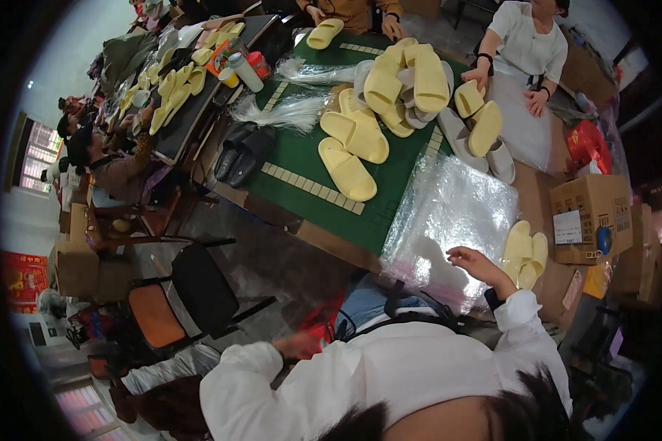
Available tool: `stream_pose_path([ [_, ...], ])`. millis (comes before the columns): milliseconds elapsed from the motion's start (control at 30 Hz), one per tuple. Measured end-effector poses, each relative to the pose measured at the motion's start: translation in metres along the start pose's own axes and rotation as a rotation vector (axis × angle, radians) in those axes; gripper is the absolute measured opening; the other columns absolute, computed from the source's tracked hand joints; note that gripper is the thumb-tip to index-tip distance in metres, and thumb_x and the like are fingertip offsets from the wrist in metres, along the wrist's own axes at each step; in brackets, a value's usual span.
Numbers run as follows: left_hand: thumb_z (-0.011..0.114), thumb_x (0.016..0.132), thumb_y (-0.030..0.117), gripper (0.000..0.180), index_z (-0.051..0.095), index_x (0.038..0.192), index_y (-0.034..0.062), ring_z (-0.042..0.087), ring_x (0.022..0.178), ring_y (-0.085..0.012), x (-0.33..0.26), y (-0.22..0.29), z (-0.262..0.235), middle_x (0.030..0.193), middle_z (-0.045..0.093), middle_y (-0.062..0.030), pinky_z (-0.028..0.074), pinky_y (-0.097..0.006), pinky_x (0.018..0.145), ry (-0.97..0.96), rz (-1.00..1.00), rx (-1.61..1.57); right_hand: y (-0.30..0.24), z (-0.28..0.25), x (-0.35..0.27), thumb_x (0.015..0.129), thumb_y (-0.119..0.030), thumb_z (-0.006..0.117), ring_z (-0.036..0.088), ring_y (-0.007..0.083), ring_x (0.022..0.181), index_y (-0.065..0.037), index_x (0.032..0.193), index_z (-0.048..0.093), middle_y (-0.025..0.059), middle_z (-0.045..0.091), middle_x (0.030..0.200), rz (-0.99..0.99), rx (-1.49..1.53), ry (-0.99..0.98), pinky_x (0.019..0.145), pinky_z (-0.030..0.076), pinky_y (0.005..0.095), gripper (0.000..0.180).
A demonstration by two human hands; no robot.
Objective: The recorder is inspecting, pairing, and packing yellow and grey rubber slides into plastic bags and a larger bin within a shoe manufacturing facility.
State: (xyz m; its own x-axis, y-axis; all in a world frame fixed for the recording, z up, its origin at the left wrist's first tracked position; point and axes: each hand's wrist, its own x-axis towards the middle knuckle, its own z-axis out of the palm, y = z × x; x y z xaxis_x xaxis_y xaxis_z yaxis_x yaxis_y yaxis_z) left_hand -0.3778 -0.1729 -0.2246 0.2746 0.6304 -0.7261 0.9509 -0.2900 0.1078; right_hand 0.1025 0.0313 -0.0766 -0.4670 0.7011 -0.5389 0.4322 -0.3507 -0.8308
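Observation:
My right hand [478,266] hovers over a stack of clear plastic bags [456,213] at the table's near edge, its fingers apart and nothing in them. Low beside my body, my left hand [300,345] is blurred by motion next to something red [324,323]; its fingers cannot be made out. To the right of the bags lies a pair of yellow slippers [523,253]. Beyond them are loose yellow slippers [347,170] and a heap of yellow and grey slippers [428,81].
Bundles of white strands [279,114] and dark slippers [244,156] lie on the green tabletop [301,209]. A cardboard box [591,217] stands at right. A chair [198,283] is at left. Co-workers sit across the table [528,44] and at a farther table [118,158].

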Motion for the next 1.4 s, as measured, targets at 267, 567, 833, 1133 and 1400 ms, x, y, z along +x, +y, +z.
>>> stream_pose_path([
  [267, 0.063, 0.075, 0.012, 0.058, 0.036, 0.125, -0.0013, 0.044, 0.107, -0.0397, 0.149, -0.034, -0.251, 0.116, 0.045, -0.0255, 0.037, -0.043, 0.088, 0.924, 0.136, -0.715, 0.026, 0.054, 0.056, 0.081, -0.032, 0.054, 0.049, 0.033, 0.107, -0.002, 0.117, 0.051, 0.0195, 0.052, 0.115, 0.2, -0.589, 0.15, 0.092, 0.038, 0.0367, 0.046],
  [567, 0.075, 0.065, 0.019, 0.108, -0.004, 0.139, 0.0083, 0.053, 0.101, -0.038, 0.261, -0.027, -0.357, 0.108, 0.054, -0.0266, 0.042, -0.041, 0.084, 0.718, -0.096, -0.957, 0.019, 0.071, 0.011, 0.084, -0.028, 0.054, 0.052, 0.0306, 0.104, -0.004, 0.118, 0.049, 0.0177, 0.05, 0.119, 0.349, -0.359, 0.389, 0.089, 0.041, 0.0346, 0.042],
  [833, 0.071, 0.063, 0.001, 0.07, 0.031, 0.12, -0.0011, 0.057, 0.097, -0.032, 0.309, -0.052, -0.343, 0.103, 0.058, -0.0203, 0.046, -0.034, 0.079, 0.586, 0.131, -1.108, 0.043, 0.09, -0.008, 0.084, -0.026, 0.055, 0.054, 0.0286, 0.098, -0.004, 0.119, 0.048, 0.0171, 0.05, 0.117, 0.39, -0.255, 0.468, 0.085, 0.043, 0.0336, 0.042],
  [1133, 0.06, 0.073, -0.006, 0.04, 0.045, 0.109, -0.002, 0.059, 0.092, -0.0205, 0.211, -0.02, -0.363, 0.101, 0.06, -0.013, 0.046, -0.03, 0.077, 0.513, 0.359, -1.514, 0.077, 0.087, 0.017, 0.079, -0.023, 0.056, 0.046, 0.0312, 0.111, -0.005, 0.122, 0.045, 0.0159, 0.046, 0.122, 0.2, -0.611, 0.435, 0.092, 0.039, 0.0376, 0.048],
  [1400, 0.056, 0.079, -0.003, 0.045, 0.039, 0.12, 0.0014, 0.059, 0.091, -0.0177, 0.127, 0.041, -0.35, 0.104, 0.06, -0.0125, 0.046, -0.028, 0.076, 0.403, 0.345, -1.655, 0.085, 0.074, 0.043, 0.076, -0.024, 0.058, 0.041, 0.0309, 0.118, -0.007, 0.129, 0.038, 0.0163, 0.038, 0.132, 0.183, -0.692, 0.124, 0.095, 0.037, 0.0339, 0.059],
])
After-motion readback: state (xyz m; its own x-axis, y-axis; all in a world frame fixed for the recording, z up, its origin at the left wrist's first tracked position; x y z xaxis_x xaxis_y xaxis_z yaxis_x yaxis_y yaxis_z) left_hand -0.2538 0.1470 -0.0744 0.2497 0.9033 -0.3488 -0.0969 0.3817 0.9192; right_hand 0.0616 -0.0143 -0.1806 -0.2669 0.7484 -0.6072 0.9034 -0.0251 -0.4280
